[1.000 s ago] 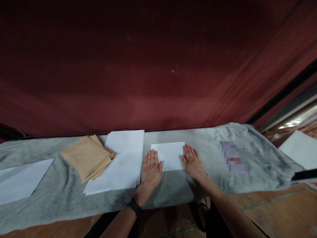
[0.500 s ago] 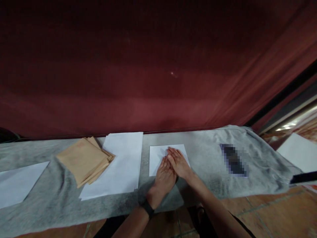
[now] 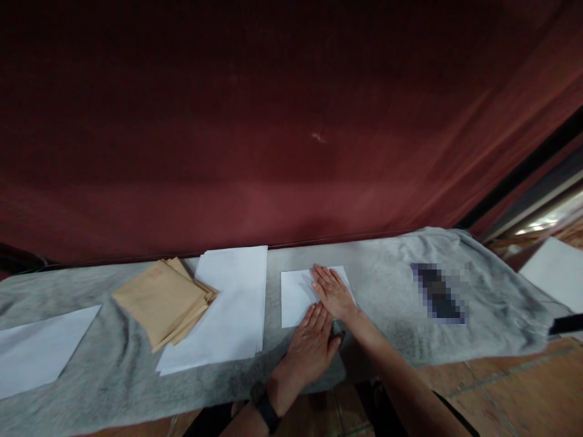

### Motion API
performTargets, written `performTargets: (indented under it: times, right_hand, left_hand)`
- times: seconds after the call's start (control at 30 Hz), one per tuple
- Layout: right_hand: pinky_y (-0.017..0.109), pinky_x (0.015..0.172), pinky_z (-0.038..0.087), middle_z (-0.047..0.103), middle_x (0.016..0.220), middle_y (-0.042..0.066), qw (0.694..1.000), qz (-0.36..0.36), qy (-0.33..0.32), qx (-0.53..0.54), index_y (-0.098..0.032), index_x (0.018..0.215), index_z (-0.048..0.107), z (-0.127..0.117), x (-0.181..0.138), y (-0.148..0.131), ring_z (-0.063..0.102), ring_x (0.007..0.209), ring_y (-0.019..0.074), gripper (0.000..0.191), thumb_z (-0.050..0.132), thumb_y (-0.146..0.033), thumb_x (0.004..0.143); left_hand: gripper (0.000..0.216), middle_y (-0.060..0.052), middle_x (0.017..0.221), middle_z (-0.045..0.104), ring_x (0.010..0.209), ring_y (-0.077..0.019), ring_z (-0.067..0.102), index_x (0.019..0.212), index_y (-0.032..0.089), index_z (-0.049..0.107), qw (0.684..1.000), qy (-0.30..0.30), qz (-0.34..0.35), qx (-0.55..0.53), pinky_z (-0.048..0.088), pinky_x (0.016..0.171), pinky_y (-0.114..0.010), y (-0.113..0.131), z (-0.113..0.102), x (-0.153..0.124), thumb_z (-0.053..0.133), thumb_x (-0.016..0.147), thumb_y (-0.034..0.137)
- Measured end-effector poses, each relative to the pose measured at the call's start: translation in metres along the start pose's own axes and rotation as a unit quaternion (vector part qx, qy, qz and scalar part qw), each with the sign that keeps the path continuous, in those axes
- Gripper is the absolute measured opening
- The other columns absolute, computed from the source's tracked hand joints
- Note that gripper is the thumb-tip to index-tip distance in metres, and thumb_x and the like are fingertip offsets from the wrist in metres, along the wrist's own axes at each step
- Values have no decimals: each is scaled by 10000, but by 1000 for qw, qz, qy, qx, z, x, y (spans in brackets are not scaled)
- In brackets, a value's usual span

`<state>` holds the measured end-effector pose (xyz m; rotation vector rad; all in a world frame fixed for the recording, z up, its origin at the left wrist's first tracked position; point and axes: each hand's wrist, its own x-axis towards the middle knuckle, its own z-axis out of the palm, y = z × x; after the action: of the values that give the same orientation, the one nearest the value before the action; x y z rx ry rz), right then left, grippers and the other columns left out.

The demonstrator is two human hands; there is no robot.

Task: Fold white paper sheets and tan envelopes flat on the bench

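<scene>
A white sheet of paper (image 3: pixel 295 291), looking folded, lies on the grey cloth in front of me. My right hand (image 3: pixel 333 293) rests flat on its right part, fingers stretched out toward the far edge. Closer to me, my left hand (image 3: pixel 312 340) lies with extended fingers, its fingertips at the paper's near edge beside my right hand. A black wristband (image 3: pixel 265 408) circles the left wrist. Part of the paper is hidden under the hands. Something small and dark shows beside the left thumb; I cannot make out what it is.
Left of the paper lies a stack of white sheets (image 3: pixel 232 309), partly covered by brown envelopes (image 3: pixel 161 297). Another white sheet (image 3: pixel 50 349) is at far left. A pixelated dark item (image 3: pixel 439 294) lies right on the grey cloth (image 3: pixel 382 267). A red curtain (image 3: pixel 273 152) hangs behind.
My left hand has drawn back toward me, apart from the overlapping position with my right hand. My right hand stays on the paper, flatter. The whole view has shifted slightly.
</scene>
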<state>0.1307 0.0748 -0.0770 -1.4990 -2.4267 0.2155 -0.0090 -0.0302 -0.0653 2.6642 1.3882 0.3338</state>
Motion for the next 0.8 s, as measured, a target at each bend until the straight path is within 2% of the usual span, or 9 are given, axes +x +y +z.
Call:
performTargets:
  times: [0.2,0.33,0.5,0.8]
  right_hand:
    - [446,1222,249,350,1602,82,999,9,30,-43,-160,1532,394,4,-9,9,340,1479,229,550,213,-405,1074]
    - [448,1218,245,344,1603,101,995,14,50,-81,-149,1542,373,7,-18,19,337,1480,245,540,289,-386,1064]
    - [460,1211,250,340,1604,124,992,33,50,-108,-114,1544,362,4,-29,33,349,1472,270,575,267,-412,1062]
    - [477,1214,248,344,1608,114,992,70,33,-102,-132,1565,322,-2,-47,64,318,1486,271,623,230,-476,1053]
  left_hand:
    - [596,-111,1603,369,1496,-213,310,1528,140,359,1000,-4,19,-13,270,1238,-429,-4,-9,-8,311,1038,476]
    - [624,-119,1619,335,1510,-229,274,1553,138,305,1000,2,7,-7,261,1242,-454,-6,-5,-13,321,1035,486]
    - [642,-148,1624,306,1512,-248,265,1557,103,275,1000,19,-7,15,276,1232,-474,-12,1,-17,335,1033,469]
    - [621,-179,1587,367,1495,-273,308,1531,80,332,991,69,-93,72,324,1203,-487,-36,4,-25,433,989,365]
